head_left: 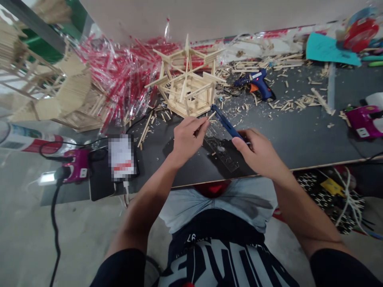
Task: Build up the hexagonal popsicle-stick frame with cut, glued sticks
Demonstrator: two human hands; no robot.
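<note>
Fingers (pixel 205 124) of the left hand (pixel 188 138) are pinched narrowly on a short wooden stick (pixel 212 115) near the centre of the head view. The stick's free end is pointed up and right, close to the upper part of a long blue tool (pixel 226 122); whether the two are touching cannot be told. The tool is gripped at its lower end by the curled right hand (pixel 257 150), and is slanted toward the upper left. Just above the left hand, an openwork wooden-stick frame (pixel 186 73) is stood on the dark table (pixel 302 145). Below, between the hands, a transparent strip (pixel 223 153) is laid flat.

The table's near edge is seen running below both hands, with the forearms passed over it. To the left, room is bounded by a phone (pixel 122 157); at upper left, by red-and-clear wrappers (pixel 119 75). At upper right of centre, a blue glue gun (pixel 263 84) is seen among stick offcuts (pixel 287 104). The widest stretch of table surface is found right of the right hand, bounded at the right edge of the frame by a magenta power adapter (pixel 363 121).
</note>
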